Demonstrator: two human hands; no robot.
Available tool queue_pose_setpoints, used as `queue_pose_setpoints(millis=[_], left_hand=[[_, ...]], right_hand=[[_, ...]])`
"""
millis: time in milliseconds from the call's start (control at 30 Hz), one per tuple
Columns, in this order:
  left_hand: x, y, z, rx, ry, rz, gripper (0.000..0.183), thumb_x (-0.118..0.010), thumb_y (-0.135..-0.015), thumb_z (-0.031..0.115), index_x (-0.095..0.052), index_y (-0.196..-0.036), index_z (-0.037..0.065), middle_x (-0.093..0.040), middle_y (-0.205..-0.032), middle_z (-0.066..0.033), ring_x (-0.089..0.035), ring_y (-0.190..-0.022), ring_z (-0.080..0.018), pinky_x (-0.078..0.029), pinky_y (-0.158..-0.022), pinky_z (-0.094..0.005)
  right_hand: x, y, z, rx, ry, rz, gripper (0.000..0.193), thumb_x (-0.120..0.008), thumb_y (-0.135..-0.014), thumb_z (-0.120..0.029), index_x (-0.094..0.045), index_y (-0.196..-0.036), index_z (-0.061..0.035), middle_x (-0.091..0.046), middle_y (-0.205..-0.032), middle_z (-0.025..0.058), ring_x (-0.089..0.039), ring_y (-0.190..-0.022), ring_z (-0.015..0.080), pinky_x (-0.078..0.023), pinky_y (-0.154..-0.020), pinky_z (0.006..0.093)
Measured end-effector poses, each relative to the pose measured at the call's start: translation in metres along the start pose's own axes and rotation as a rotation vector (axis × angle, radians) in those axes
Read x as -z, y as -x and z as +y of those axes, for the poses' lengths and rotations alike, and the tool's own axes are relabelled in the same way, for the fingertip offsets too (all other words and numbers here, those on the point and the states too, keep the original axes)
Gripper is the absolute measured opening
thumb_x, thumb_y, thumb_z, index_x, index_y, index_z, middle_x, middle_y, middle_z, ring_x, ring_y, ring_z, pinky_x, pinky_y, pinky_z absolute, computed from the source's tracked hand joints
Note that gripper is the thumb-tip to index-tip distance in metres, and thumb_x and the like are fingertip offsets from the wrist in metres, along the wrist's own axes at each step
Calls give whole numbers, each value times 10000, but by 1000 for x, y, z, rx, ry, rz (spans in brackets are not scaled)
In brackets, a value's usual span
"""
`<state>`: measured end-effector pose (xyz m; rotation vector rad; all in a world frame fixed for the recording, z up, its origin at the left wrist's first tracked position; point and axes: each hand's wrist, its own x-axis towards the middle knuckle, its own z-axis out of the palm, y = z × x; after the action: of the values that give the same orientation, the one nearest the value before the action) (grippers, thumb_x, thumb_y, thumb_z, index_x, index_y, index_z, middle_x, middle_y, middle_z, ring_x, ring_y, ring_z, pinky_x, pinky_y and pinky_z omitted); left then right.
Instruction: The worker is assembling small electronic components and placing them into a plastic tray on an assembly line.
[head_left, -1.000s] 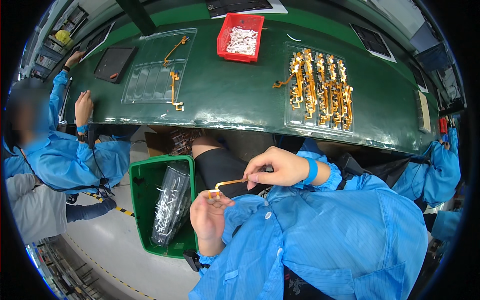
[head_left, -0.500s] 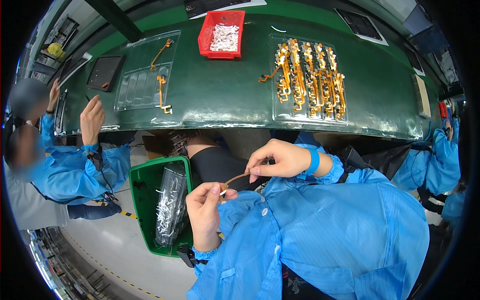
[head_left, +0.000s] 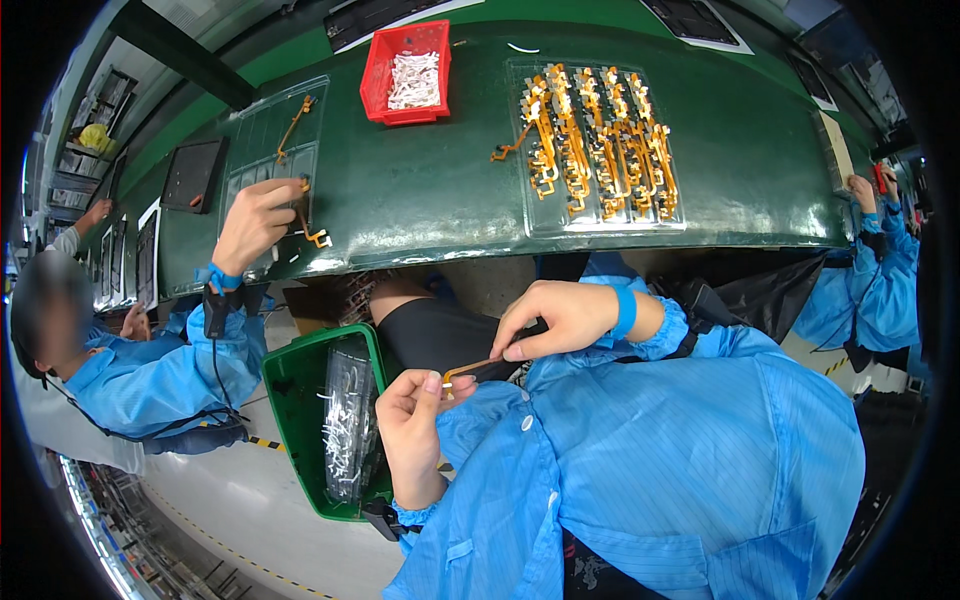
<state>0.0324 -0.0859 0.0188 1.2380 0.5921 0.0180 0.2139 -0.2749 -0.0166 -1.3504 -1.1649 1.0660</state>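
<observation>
Between my two hands, over my lap, stretches a thin orange-brown flex cable (head_left: pixel 473 368). My left hand (head_left: pixel 412 408) pinches its white-tipped end between thumb and fingers. The other end is pinched in the fingertips of my right hand (head_left: pixel 558 318), which has a blue band at the wrist. On the green table ahead, a clear plastic tray (head_left: pixel 530 215) carries rows of similar orange flex cables (head_left: pixel 600 145), with one poking out past its left edge. A red bin (head_left: pixel 375 95) full of small white pieces stands left of that tray.
Left of my knees stands a green bin (head_left: pixel 300 440) holding clear trays and white scraps. A co-worker's hand (head_left: pixel 258 222) reaches over another clear tray (head_left: pixel 318 110) with a few flex cables. The table's front edge (head_left: pixel 440 258) runs beyond my hands.
The co-worker's hand at left has moved right, onto a flex cable in the left tray. My view has shifted slightly. My hands keep hold of the cable, almost unmoved.
</observation>
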Motion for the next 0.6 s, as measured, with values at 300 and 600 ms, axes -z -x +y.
queue_pose_setpoints(millis=[300, 600], left_hand=[[-10, -15, 6, -112, -132, -131, 212, -575, -989, 183, -624, -911, -8, -591, -808, 2, -502, -745, -61, -401, -688, -208], [-14, -14, 7, -209, -267, -10, 140, -575, -968, 105, -616, -925, -22, -606, -816, -19, -541, -783, -93, -436, -736, -236]], right_hand=[[-1, -38, -17, 132, -133, -74, 273, -624, -934, -240, -655, -981, 27, -723, -942, 130, -684, -879, 189, -518, -808, 319], [-9, -41, -16, 26, -139, -60, 220, -595, -927, -222, -651, -895, -11, -693, -740, 63, -637, -672, 147, -493, -648, 304]])
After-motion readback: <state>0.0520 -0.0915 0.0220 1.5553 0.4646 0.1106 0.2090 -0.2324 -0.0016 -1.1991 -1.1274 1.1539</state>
